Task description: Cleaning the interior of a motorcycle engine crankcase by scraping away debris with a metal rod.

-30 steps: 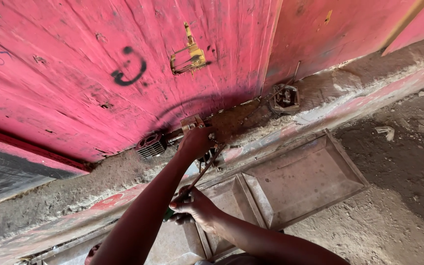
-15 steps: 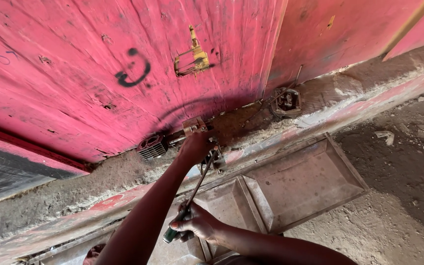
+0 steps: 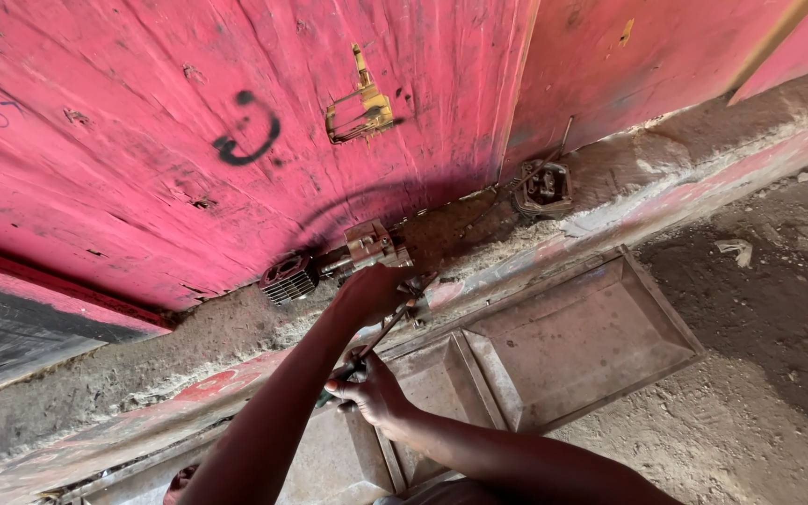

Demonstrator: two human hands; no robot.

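A small metal engine part (image 3: 367, 245) with a finned cylinder (image 3: 287, 279) lies on a dusty concrete ledge (image 3: 142, 360) at the foot of a red door (image 3: 142, 122). My left hand (image 3: 369, 292) is clamped on the near side of that part. Just below, my right hand (image 3: 368, 391) grips the dark handle of a screwdriver (image 3: 387, 329). Its thin shaft slants up to the right, toward the part under my left hand. The tip is hidden by the left hand and the part.
Two shallow rusty metal trays (image 3: 666, 313) (image 3: 465, 367) sit side by side on the ground below the ledge. A second small metal part (image 3: 544, 185) rests further right on the ledge. A brass latch (image 3: 360, 112) hangs on the door. Sandy ground (image 3: 759, 402) lies at right.
My right hand with the screwdriver has come back up toward the engine part after dipping lower half a second ago. The left hand has stayed on the part.
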